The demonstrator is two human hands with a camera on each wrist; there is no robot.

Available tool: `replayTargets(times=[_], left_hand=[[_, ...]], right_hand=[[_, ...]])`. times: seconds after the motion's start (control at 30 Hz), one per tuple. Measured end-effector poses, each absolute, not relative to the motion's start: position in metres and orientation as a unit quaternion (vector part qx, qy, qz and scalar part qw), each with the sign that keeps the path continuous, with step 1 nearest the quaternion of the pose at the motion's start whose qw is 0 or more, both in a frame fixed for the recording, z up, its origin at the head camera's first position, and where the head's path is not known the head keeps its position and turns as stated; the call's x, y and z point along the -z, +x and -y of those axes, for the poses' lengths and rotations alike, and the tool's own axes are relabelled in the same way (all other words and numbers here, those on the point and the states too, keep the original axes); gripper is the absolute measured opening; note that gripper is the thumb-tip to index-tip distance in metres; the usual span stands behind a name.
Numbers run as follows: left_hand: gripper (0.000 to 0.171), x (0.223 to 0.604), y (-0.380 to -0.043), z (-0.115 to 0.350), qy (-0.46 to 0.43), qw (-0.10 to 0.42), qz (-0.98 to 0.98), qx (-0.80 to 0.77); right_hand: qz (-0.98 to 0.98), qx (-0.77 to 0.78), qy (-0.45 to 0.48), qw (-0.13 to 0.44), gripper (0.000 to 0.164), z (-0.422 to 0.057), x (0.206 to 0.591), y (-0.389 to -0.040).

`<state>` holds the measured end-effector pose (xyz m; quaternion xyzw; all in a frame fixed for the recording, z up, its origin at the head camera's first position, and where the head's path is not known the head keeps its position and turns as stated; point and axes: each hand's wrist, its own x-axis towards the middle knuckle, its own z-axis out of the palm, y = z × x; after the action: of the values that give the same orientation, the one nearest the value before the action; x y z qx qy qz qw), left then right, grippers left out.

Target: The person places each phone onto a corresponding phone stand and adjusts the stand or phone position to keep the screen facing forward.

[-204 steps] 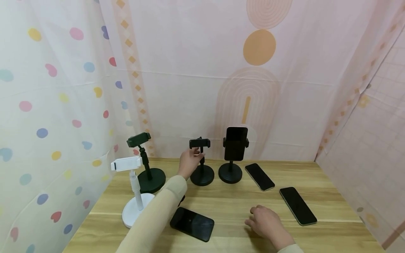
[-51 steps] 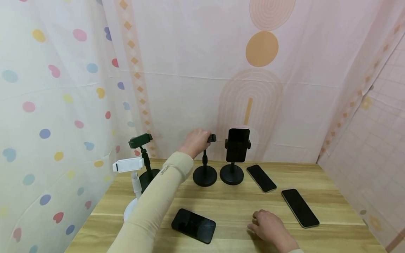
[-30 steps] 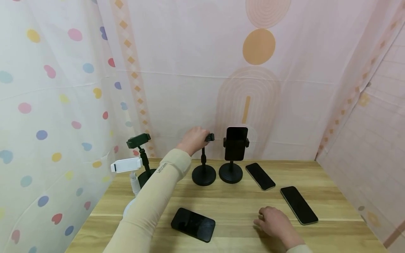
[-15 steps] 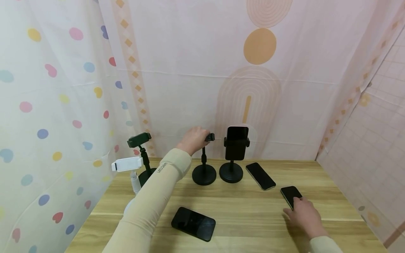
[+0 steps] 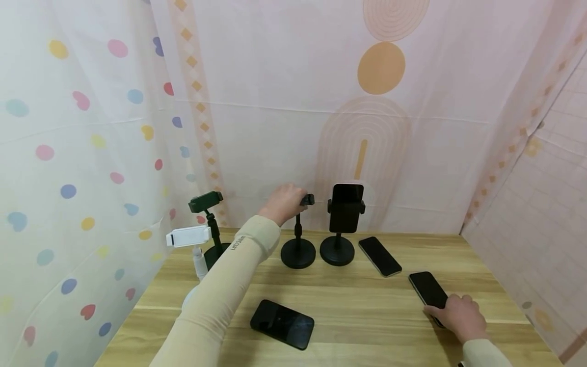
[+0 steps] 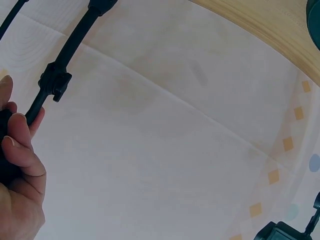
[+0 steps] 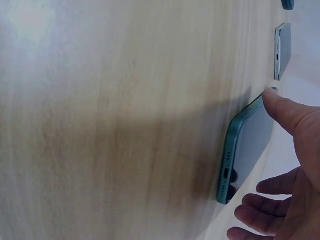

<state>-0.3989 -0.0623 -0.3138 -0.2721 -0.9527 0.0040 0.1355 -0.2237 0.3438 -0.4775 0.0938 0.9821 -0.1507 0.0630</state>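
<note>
In the head view my left hand (image 5: 284, 203) grips the clamp (image 5: 308, 199) at the top of a black phone stand (image 5: 298, 253). The left wrist view shows its fingers curled round the black clamp, with the stand's stem (image 6: 75, 42) beside them. On the right, my right hand (image 5: 462, 317) is over a dark smartphone (image 5: 427, 286) lying flat on the table. Its thumb is at the phone's left edge; in the right wrist view the other fingers (image 7: 272, 210) are spread and look apart from the green-edged phone (image 7: 247, 145).
Another black stand (image 5: 337, 251) holds an upright phone (image 5: 346, 204). Flat phones lie to its right (image 5: 380, 256) and at the front (image 5: 282, 324). A dark green stand (image 5: 205, 202) and a white stand (image 5: 189, 236) stand at left, partly behind my left sleeve. Curtains (image 5: 266, 148) bound the table.
My left hand has gone from the black stand's stem up to its clamp and stayed there. My right hand has moved right, from bare table onto the right-hand smartphone.
</note>
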Motion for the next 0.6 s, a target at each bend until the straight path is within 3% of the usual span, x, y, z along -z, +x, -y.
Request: replayTargets(times=[0.6], left_hand=[[0.018,0.317,-0.396,0.058,-0.273,0.133,0.953,0.003]], right_hand=[[-0.986,0.126,0.071,0.086,0.078,-0.353,0.493,-0.228]])
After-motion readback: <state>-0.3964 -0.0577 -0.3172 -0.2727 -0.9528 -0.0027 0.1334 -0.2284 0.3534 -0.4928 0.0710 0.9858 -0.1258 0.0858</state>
